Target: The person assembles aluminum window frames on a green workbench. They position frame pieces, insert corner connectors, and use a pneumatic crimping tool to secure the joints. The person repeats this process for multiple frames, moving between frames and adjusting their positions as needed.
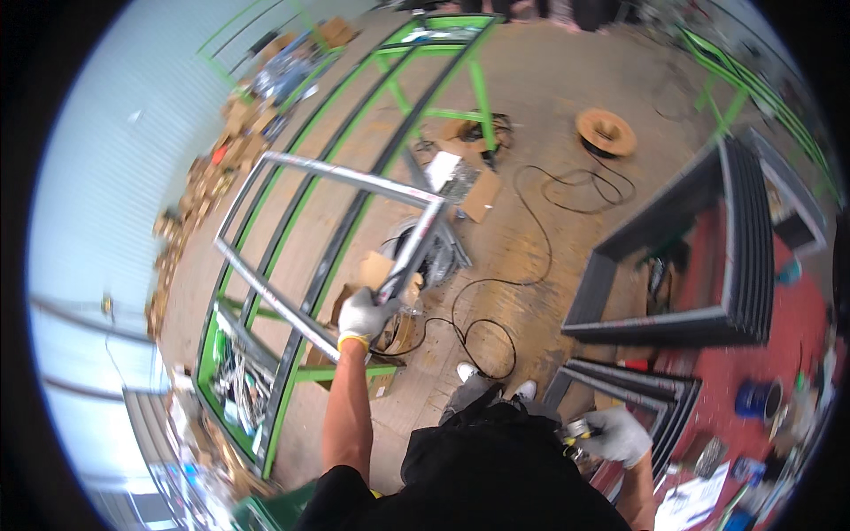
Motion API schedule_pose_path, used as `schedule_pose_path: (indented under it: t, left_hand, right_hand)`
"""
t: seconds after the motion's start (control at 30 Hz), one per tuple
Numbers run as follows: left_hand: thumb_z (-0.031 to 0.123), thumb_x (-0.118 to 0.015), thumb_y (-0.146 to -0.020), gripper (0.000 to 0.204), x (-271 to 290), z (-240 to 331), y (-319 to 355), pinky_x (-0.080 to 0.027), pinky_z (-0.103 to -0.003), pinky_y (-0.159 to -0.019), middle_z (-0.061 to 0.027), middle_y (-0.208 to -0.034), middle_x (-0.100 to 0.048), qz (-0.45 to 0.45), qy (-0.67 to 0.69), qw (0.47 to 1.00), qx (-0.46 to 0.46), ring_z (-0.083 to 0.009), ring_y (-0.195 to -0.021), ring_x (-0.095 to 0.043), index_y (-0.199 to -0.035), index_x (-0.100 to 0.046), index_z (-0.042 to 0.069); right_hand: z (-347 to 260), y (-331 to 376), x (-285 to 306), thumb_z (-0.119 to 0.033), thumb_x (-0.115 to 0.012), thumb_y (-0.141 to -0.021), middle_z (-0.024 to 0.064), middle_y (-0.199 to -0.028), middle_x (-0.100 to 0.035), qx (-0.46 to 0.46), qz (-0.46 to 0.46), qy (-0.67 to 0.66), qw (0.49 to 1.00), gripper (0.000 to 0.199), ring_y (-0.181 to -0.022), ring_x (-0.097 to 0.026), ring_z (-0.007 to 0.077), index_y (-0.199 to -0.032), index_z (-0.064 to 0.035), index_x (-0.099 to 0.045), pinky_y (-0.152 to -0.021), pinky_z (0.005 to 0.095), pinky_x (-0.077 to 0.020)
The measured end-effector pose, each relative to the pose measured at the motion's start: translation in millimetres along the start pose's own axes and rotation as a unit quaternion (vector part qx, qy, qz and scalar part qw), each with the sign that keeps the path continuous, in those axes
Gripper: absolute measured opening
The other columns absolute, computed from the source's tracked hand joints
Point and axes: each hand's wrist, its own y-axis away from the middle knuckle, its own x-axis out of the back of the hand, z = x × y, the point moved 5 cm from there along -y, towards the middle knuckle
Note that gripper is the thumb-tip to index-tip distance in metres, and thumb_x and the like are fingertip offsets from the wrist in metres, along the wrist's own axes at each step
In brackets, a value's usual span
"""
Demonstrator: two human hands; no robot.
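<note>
Left grip (365, 319): frame (354, 178) is grasped near one corner.
Right grip (622, 436): a tool (577, 431) is held.
Overhang: past the table (480, 93) edge, firm support should be given.

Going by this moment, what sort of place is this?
Probably a frame-making workshop: stacked dark frames at right, a green metal workbench with a pale-edged frame over it, and cardboard heaped by the wall.

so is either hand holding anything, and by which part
Left hand: the rectangular frame, by its right side, near the lower corner. Right hand: seemingly a small tool; the gripped part is unclear.
</note>
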Motion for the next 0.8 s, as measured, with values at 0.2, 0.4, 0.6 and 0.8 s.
schedule_pose_path:
  t: [0.2,0.4,0.6,0.8]
  left_hand:
    - [0.055,-0.090,-0.076,0.059,20.8,-40.0,61.4,-0.058,-0.049,-0.089,-0.0249,-0.098,-0.075,-0.024,0.037,0.996,0.081,-0.0430,-0.097,-0.074,-0.094,-0.069,0.003]
    - [0.041,-0.060,-0.110,0.042,38.2,-62.7,135.2,-0.051,-0.042,-0.075,-0.0146,-0.083,-0.063,0.136,0.360,0.908,0.165,-0.0277,-0.079,-0.064,-0.104,-0.064,-0.001]
    - [0.039,-0.051,-0.117,0.043,27.3,-39.9,158.2,-0.045,-0.028,-0.069,-0.0006,-0.084,-0.058,0.139,0.660,0.721,0.158,-0.0107,-0.074,-0.052,-0.131,-0.065,0.001]
    - [0.015,-0.061,-0.111,0.044,30.4,25.1,143.2,-0.058,-0.043,-0.098,-0.0212,-0.121,-0.070,0.220,0.832,0.483,0.164,-0.0256,-0.100,-0.070,-0.149,-0.049,-0.004]
  right_hand:
    - [-75.9,-105.5,-18.2,0.000,-0.077,-0.078,0.0144,-0.124,-0.079,0.064,-0.178,-0.083,0.978,0.042,-0.109,-0.075,0.0225,-0.120,-0.0017,-0.080,-0.098,0.0339,-0.0577]
    - [-114.7,-170.6,-29.0,0.004,-0.074,-0.084,0.0064,-0.112,-0.076,0.007,-0.258,-0.093,0.962,0.047,-0.106,-0.070,0.0170,-0.131,0.0015,-0.073,-0.098,0.0326,-0.0545]
    - [-157.7,-272.8,-32.2,0.000,-0.074,-0.092,0.0026,-0.097,-0.070,-0.005,-0.259,-0.019,0.966,0.012,-0.091,-0.064,0.0103,-0.102,-0.0016,-0.067,-0.081,0.0293,-0.0521]
    - [-236.5,-356.3,-79.0,-0.011,-0.085,-0.093,0.0035,-0.095,-0.072,0.225,-0.395,-0.011,0.891,0.028,-0.082,-0.065,0.0109,-0.116,-0.0027,-0.071,-0.076,0.0308,-0.0561]
